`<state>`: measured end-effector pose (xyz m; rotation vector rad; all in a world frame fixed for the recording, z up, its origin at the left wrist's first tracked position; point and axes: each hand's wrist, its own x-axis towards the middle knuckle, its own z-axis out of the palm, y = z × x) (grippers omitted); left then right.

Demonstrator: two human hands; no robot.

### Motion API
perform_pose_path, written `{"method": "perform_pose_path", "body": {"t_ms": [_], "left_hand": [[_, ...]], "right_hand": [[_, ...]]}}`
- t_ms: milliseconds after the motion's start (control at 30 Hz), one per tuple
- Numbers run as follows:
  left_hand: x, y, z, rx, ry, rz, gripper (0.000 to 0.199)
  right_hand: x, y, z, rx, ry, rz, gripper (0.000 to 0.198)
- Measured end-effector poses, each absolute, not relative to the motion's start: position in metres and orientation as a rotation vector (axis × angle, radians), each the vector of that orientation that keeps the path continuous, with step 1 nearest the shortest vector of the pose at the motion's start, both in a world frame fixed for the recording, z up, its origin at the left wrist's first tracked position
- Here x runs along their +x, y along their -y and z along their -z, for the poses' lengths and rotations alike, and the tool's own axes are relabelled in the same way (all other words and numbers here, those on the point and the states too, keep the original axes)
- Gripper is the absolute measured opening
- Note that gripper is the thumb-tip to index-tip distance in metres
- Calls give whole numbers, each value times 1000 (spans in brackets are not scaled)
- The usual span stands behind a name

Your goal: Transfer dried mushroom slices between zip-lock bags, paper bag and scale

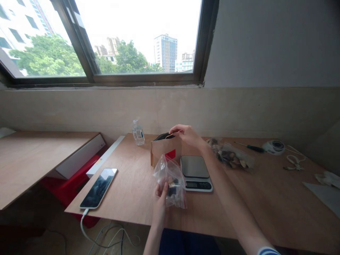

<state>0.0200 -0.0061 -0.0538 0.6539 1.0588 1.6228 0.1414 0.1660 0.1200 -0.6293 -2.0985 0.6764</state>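
Observation:
My left hand is closed on a clear zip bag with a few dark and tan pieces in its lower part. Behind it a brown paper bag stands upright with its mouth open and a red patch on its front. At the top right edge of that paper bag, my right hand pinches the rim; its fingertips are partly hidden. A kitchen scale with a steel plate lies just right of the zip bag, with nothing on the plate. The inside of the paper bag looks dark.
A plastic bottle stands at the back. On the left lies a phone on a charging cable. To the right are another clear bag of brown pieces, a screwdriver, a white round device and a coiled cord.

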Motion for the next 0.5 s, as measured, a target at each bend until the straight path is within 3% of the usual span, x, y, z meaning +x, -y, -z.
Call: {"method": "perform_pose_path", "body": {"t_ms": [233,400,500], "left_hand": [[25,6,54,578,-1043,-1655,44],[31,4,53,434,-998,-1663,56],[34,5,45,408,-960,-1632,62]], "right_hand": [[135,-166,-109,-663,2175,-531,30],[139,-153,-103,-663,2015,-295,24],[145,-130,-100,-691,1869,-389,21]]}}
